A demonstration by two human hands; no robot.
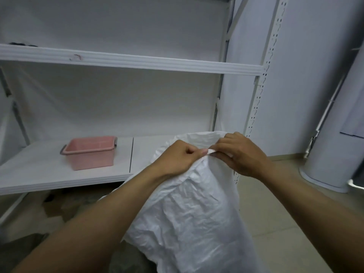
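The rim of the white sack point(193, 203) is pinched by the left hand point(177, 156) and right hand point(242, 154); thin fabric may slip if the grip is loosened.

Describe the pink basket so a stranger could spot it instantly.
Find the white rack and look at its lower shelf. Left of the seam in that shelf, well left of the white bag, sits a small rectangular basket. It alone is pink, with dark handles at both ends.
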